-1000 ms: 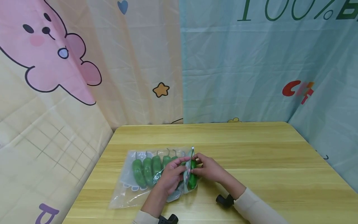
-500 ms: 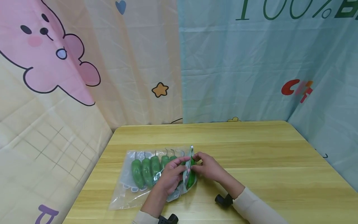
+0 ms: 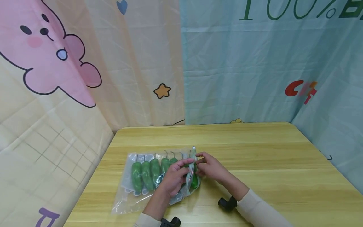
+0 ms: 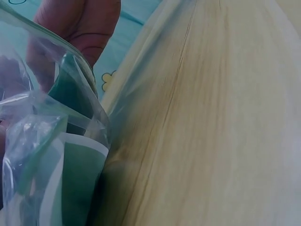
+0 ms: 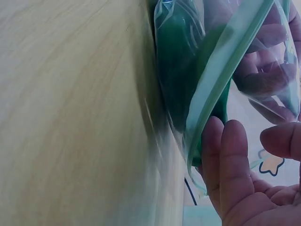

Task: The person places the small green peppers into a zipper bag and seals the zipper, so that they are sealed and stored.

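Note:
A clear zip bag (image 3: pixel 124 203) lies on the table, its mouth facing right. Inside, several green chili peppers (image 3: pixel 147 176) with thin stems stand side by side in a row. My left hand (image 3: pixel 173 178) holds the mouth's edge, thumb and fingers on the plastic, hiding part of the row. Another green chili pepper (image 3: pixel 194 181) is at the mouth, partly behind the zip strip (image 5: pixel 223 77). My right hand (image 3: pixel 211 168) is at that mouth; in the right wrist view two straight fingers (image 5: pixel 235 155) touch the pepper, with the thumb apart.
The wooden table (image 3: pixel 255 151) extends right and behind the bag. Printed cloth curtains (image 3: pixel 244 72) hang beyond its far edge and along both sides. Black wrist-worn devices (image 3: pixel 227 204) sit below both hands.
The peppers in the bag have shifted slightly left. My right hand has gone from pinching the last pepper to touching it with straighter fingers. My left hand stays at the mouth.

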Demonstrator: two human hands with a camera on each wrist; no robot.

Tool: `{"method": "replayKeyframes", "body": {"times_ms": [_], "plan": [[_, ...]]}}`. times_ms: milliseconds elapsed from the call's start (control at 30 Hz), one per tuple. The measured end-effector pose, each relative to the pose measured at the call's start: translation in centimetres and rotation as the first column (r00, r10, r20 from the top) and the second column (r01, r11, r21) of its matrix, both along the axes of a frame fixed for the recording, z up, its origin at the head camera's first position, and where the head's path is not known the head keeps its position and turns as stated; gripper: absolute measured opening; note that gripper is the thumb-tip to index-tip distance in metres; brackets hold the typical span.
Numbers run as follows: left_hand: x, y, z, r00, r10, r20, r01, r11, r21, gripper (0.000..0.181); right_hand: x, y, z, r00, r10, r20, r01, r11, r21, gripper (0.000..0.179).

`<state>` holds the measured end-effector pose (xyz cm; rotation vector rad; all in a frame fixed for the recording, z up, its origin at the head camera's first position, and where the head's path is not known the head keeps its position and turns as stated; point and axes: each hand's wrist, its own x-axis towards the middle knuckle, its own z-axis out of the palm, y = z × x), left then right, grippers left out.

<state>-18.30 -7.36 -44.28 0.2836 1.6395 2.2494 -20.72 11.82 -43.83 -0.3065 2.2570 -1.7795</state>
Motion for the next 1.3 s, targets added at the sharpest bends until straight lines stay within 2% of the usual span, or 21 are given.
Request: {"method": "replayKeyframes", "body": {"times_ms": [333,500,633,767,833,967,1067,1300], "plan": [[0.1,0.2,0.2,1.000,-0.014,0.012,0.014,1.000,0.009,0.039,-0.1,0.1,-0.2,0.994,0.069,0.087,-0.059,0.992,-0.115,0.050],[0.0,0.2,0.1,1.000,0.001,0.009,-0.001,1.000,0.001,0.043,-0.2,0.6,-0.2,0.989,0.120,0.090,-0.110,0.988,-0.111,0.052],[0.0,0.2,0.1,1.000,0.026,-0.016,-0.027,0.998,-0.057,0.047,-0.5,1.3,-0.3,0.988,0.134,0.077,-0.129,0.989,-0.070,0.046],[0.0,0.0,0.4,0.997,0.034,-0.076,-0.046,0.987,-0.156,0.049,-0.8,2.0,-0.2,0.990,0.123,0.061,-0.122,0.992,-0.032,0.040],[0.1,0.0,0.6,0.993,0.033,-0.113,-0.057,0.976,-0.211,0.050,-1.0,2.2,0.0,0.992,0.110,0.057,-0.109,0.994,-0.024,0.039],[0.4,-0.1,0.9,0.981,0.013,-0.192,-0.078,0.939,-0.336,0.051,-1.4,2.5,0.2,0.996,0.075,0.058,-0.074,0.997,-0.022,0.040],[0.5,-0.1,0.8,0.968,-0.026,-0.251,-0.082,0.908,-0.410,0.051,-2.0,2.6,0.1,0.997,0.048,0.064,-0.047,0.999,-0.022,0.040],[0.6,0.1,0.4,0.936,-0.128,-0.326,-0.073,0.839,-0.540,0.055,-4.0,3.1,-0.4,0.996,0.007,0.088,-0.008,1.000,0.012,0.041]]}}
